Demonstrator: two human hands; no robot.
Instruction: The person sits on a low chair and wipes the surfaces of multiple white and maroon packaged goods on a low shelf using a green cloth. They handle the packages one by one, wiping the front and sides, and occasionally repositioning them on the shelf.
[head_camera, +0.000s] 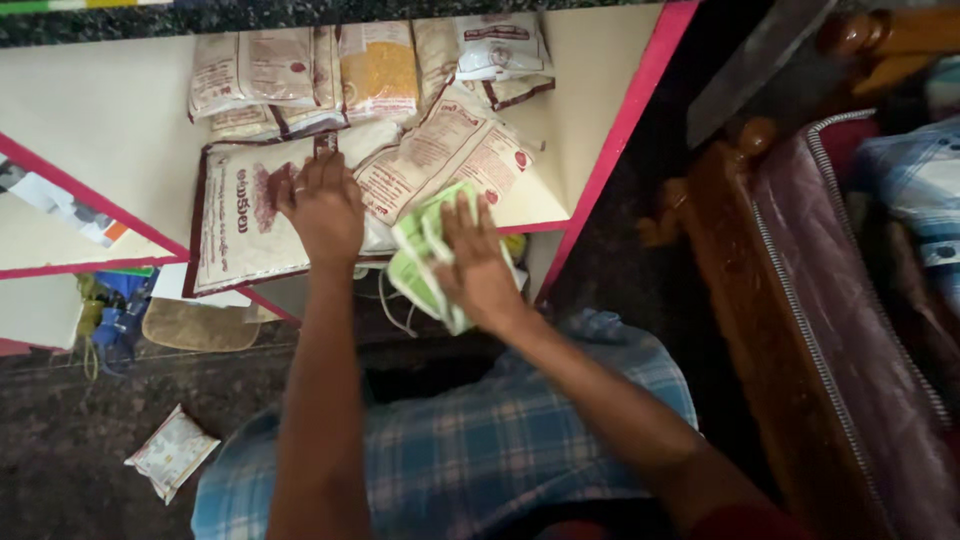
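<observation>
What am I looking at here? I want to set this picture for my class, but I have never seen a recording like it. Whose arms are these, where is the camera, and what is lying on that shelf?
There is no machine here. The one picture comes from a camera worn on a person's head, looking down, so both arms are that person's own.

The left hand lies flat on a large pale food packet with dark red edges. The right hand presses on a green and white packet at the shelf's front edge.

The cream shelf with pink edging holds more packets at the back, one with yellow contents. A small packet lies on the dark floor. The person's checked blue cloth shows below, and a wooden bed frame stands on the right.
</observation>
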